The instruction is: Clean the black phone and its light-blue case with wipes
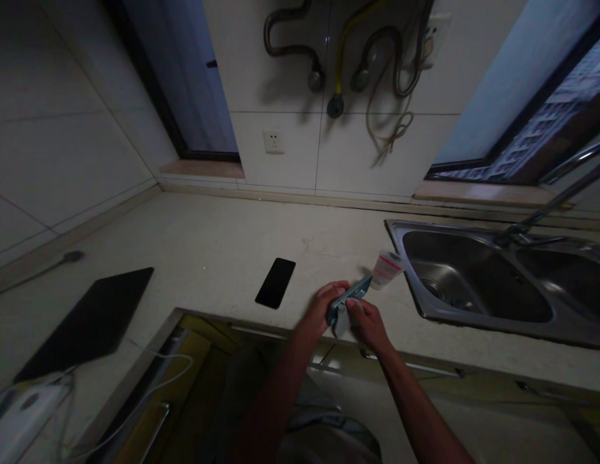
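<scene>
On the countertop, a black smartphone is laid flat to the left of the work area, clear of both hands. A tapered plastic cup with a pink band is positioned just beyond the held part, between it and the stainless-steel sink. A flat black panel is located at the far left. The blue-green phone case, slim and tilted, is held above the counter's front edge. It is gripped by the left hand, with the fingers closed around it. A crumpled pale cloth is pinched against it by the right hand. Counted: one case, one cloth, one smartphone, one cup, one panel, two sink bowls.
</scene>
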`<state>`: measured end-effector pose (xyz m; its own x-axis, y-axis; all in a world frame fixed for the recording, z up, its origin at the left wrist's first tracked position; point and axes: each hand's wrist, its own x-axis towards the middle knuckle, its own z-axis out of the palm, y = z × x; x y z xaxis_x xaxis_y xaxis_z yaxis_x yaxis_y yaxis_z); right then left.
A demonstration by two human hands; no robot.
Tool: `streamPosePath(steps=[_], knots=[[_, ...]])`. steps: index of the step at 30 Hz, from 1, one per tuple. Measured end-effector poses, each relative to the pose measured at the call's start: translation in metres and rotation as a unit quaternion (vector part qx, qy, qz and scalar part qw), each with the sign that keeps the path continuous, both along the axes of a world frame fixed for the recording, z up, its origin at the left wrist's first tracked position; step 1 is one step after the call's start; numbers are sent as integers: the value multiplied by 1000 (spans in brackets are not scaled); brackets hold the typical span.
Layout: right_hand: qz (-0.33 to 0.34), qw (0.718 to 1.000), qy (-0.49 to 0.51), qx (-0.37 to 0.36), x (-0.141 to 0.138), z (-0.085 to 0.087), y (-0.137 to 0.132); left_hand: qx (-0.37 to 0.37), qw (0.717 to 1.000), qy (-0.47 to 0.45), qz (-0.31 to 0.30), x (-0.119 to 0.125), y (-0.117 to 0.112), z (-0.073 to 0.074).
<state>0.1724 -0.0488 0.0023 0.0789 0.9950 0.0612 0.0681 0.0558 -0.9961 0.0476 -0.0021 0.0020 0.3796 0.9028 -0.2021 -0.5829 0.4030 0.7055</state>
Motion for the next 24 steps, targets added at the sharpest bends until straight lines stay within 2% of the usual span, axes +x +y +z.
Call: streamPosePath(steps=[6,10,14,15,17,19,21,22,24], knots=[[37,994,-77,61,-12,5,5,-1,995,-72,-68,-11,-5,-4],[107,984,-111,86,-22,19,13,-11,993,-99,-56,-25,-7,2],[151,978,-128,68,-21,34,21,-62,991,-107,-47,-34,-5,3],[137,982,-120,57,-17,37,23,-81,991,-102,-37,-35,-4,3],[64,992,-95,43,-7,43,30,-115,989,-95,-11,-36,-3,0],[-58,994,-73,59,4,47,39,-123,986,-114,2,-36,-4,-2],[-172,979,-66,90,11,50,46,-108,983,-149,4,-35,-5,-3],[-208,970,-71,105,12,50,49,-103,981,-163,3,-34,-5,-3],[-225,961,-92,131,6,50,52,-112,979,-172,-1,-31,-5,-1]])
